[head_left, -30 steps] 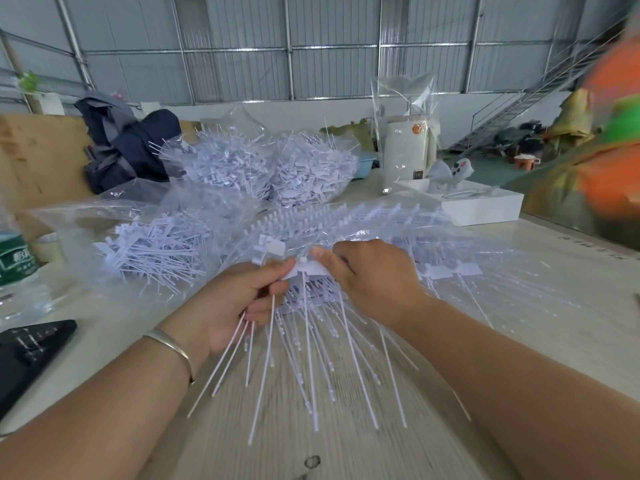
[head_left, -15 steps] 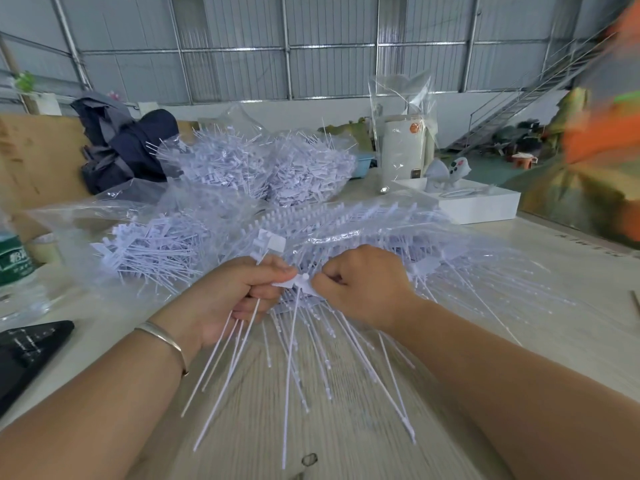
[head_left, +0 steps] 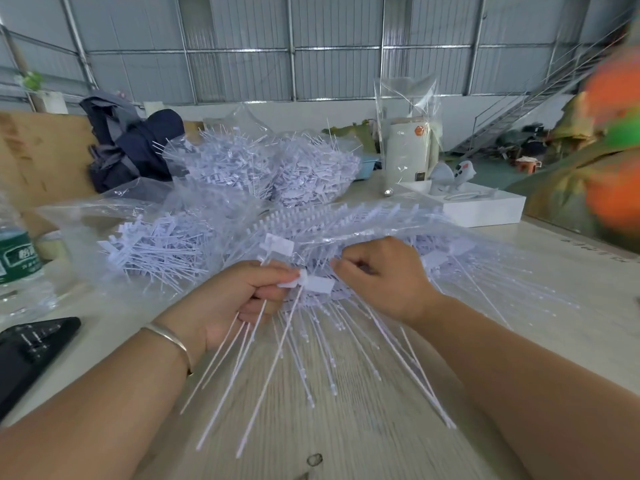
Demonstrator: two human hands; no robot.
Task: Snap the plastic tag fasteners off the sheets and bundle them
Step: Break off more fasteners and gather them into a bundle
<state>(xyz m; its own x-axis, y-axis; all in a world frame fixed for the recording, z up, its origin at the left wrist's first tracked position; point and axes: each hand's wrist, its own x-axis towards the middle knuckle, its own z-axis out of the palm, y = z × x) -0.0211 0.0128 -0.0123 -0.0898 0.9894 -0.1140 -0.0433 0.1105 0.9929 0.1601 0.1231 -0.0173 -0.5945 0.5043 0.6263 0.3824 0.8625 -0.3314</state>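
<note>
My left hand (head_left: 242, 299) grips a small bundle of loose white tag fasteners (head_left: 263, 358); their flat heads stick out above my thumb and their thin tails hang toward me. My right hand (head_left: 381, 275) sits just to the right, fingers curled, and pinches at a fastener on the fanned sheet of fasteners (head_left: 346, 223), which lies partly under clear plastic. The sheet's tails (head_left: 398, 358) spread over the wooden table (head_left: 346, 427). Clear bags of loose fasteners lie at the left (head_left: 149, 251) and behind (head_left: 225, 161).
A water bottle (head_left: 17, 258) and a black object (head_left: 31, 348) lie at the left edge. Dark clothing (head_left: 131, 147) is heaped at the back left. A white box (head_left: 485, 206) and a wrapped white cylinder (head_left: 408, 157) stand back right. A person in orange (head_left: 609, 150) is at the right.
A fastener came off the sheet and now sits in my left hand's bundle. My right hand let go of it and shifted slightly right, back to the sheet.
</note>
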